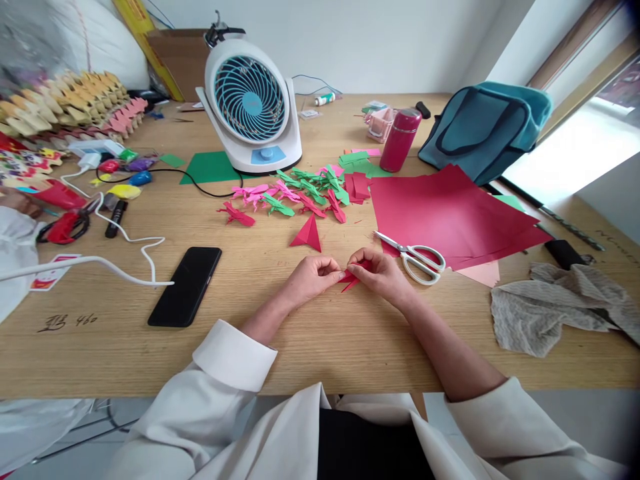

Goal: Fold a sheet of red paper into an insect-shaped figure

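Both hands meet over a small folded red paper piece (351,283) near the table's middle. My left hand (316,275) pinches its left side with thumb and finger. My right hand (379,272) grips the other side, its fingers curled over and hiding part of the paper. Just beyond them lies a folded red paper triangle (307,234). Farther back is a group of folded pink, green and red paper figures (297,190). White-handled scissors (423,263) rest to the right of my right hand, their blades partly over large red sheets (450,213).
A black phone (186,287) and a white cable lie left. Behind stand a fan (251,100), a red bottle (401,140) and a teal bag (487,130). A grey cloth (530,313) lies right. Another person's sleeve (15,253) is at far left.
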A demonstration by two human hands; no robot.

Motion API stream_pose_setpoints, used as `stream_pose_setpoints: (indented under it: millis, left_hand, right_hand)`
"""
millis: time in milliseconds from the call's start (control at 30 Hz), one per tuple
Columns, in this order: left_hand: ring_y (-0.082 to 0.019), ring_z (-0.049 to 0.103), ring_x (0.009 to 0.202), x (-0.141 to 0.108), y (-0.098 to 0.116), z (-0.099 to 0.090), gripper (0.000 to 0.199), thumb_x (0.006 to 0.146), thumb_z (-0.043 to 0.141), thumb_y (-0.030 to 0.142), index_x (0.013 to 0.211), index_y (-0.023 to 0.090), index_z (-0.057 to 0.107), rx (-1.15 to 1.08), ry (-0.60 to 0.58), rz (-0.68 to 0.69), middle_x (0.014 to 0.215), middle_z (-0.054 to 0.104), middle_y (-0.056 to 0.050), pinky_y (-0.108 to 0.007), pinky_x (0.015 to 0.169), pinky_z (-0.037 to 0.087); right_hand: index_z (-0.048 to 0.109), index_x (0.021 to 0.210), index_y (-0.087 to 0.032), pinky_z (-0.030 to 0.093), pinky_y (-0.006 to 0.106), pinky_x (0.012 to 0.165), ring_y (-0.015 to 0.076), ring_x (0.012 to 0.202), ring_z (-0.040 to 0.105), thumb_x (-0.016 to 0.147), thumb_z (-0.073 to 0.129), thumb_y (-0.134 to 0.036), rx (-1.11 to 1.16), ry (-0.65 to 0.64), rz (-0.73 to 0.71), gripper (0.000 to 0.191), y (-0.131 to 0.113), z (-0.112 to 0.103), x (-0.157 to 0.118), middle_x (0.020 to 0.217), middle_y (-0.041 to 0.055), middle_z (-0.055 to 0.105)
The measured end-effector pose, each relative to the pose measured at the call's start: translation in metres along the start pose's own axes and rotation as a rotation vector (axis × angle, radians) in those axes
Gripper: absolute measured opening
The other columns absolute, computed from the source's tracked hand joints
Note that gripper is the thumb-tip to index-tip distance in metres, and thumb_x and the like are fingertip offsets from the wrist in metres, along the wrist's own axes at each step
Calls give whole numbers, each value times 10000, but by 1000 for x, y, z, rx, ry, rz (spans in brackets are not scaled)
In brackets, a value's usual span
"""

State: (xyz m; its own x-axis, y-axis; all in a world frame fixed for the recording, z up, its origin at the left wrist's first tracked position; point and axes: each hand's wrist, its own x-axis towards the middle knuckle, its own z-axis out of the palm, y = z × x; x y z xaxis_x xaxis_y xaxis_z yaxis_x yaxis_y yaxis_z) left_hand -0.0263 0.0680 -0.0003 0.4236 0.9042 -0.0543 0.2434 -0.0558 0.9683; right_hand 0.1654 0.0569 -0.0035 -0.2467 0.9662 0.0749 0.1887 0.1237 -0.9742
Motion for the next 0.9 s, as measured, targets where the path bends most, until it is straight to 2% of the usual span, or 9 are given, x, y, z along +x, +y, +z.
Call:
stream_pose_setpoints:
  millis: [267,467,733,900]
  left_hand:
    - [-95,457,595,-1,0,3,252,774,671,370,673,150,601,36,-42,45,635,524,30,-212,541,344]
    - [-97,450,594,-3,2,4,180,776,619,271,653,164,542,118,-23,107,627,509,37,-218,554,343]
    - [-105,490,615,-4,5,-1,169,793,603,276,676,153,598,227,-61,50,652,570,20,-226,576,356]
    - [-100,486,607,-4,7,-1,162,781,597,250,652,155,576,188,-69,56,638,561,23,-222,565,353]
  right_hand:
    - [620,772,-170,353,244,531,106,587,469,819,668,-384,-67,-45,29,224,-4,1,-3,680,-9,585]
    - [620,770,-170,358,241,536,101,581,471,817,662,-345,-81,-58,3,187,-2,2,-4,676,-13,589]
    - [609,764,-153,382,235,553,107,604,507,795,650,-311,-78,-28,59,166,-8,-1,-3,697,7,620]
    - [613,791,-159,407,247,577,117,630,525,793,677,-337,-33,-19,51,188,-5,-1,-2,724,12,617]
